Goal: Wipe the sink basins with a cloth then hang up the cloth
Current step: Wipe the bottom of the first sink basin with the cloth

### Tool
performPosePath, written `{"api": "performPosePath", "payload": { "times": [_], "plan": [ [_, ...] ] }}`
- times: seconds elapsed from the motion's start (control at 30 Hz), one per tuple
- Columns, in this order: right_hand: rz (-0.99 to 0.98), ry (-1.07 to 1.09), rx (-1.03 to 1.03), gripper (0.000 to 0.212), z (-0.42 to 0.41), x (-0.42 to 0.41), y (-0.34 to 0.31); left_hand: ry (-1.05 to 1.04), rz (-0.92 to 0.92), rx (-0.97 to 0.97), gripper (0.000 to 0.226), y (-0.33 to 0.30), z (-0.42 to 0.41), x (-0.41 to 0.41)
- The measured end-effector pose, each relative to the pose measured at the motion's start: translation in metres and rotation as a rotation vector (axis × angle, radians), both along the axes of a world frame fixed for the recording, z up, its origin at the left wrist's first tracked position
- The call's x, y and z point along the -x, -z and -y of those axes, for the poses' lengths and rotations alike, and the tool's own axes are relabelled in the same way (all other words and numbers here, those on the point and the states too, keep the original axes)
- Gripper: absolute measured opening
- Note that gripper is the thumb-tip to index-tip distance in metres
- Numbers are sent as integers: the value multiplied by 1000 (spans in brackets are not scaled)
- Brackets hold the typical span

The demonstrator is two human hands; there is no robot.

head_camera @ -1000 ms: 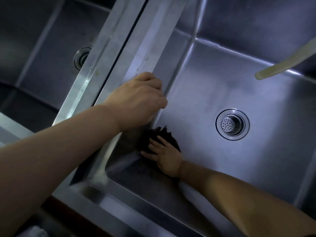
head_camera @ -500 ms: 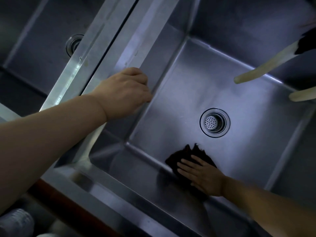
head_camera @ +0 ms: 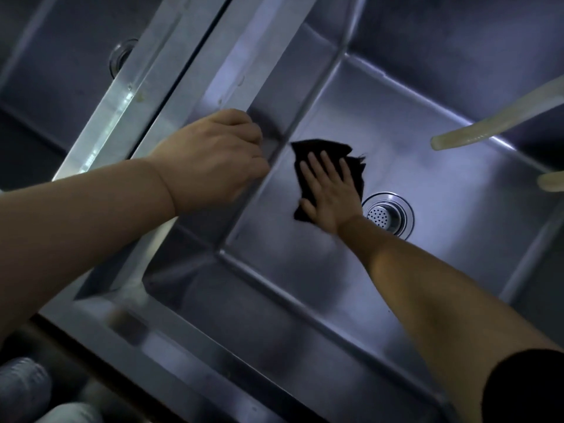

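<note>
While flat under the open right hand (head_camera: 331, 196), dark cloth (head_camera: 323, 154) long axis up-basin; left hand (head_camera: 213, 157) curled over the rim (head_camera: 195, 96).

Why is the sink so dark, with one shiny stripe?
Head view: dim, bluish light overall; glare streaks the steel divider between the basins; the near rim is smeared by motion blur; the dark cloth under the right hand shows little detail.

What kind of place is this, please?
Probably a commercial kitchen's wash area: two deep steel basins side by side, a strainer drain, and a hose hanging over the right basin.
</note>
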State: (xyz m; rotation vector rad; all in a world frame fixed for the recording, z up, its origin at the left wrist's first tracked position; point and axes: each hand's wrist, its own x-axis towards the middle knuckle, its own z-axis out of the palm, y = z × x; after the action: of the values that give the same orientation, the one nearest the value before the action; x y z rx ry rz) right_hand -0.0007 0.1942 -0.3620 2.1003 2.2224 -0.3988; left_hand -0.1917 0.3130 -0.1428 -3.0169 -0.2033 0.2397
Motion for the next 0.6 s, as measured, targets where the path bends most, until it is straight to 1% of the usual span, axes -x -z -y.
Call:
{"api": "performPosePath", "payload": {
  "times": [0.1,0.17,0.23,0.33,0.43,0.53,0.6],
  "plan": [
    [42,232,-1,73,2,-21,-1,13,-5,-6,15,1,-1,0],
    [28,381,5,72,19,-18,-5,20,-5,-10,12,2,-1,1],
    [-18,426,9,72,48,2,-9,23,4,-1,10,2,-1,1],
    [-76,395,55,74,81,46,-19,21,6,10,10,-1,-2,0],
    [-84,304,105,75,79,94,-22,17,19,29,10,-4,-1,0],
    [-77,110,75,75,61,128,-16,37,36,4,11,0,0,1],
    [-59,-37,72,72,57,134,-8,44,33,-5,10,1,0,1]
  ]
}}
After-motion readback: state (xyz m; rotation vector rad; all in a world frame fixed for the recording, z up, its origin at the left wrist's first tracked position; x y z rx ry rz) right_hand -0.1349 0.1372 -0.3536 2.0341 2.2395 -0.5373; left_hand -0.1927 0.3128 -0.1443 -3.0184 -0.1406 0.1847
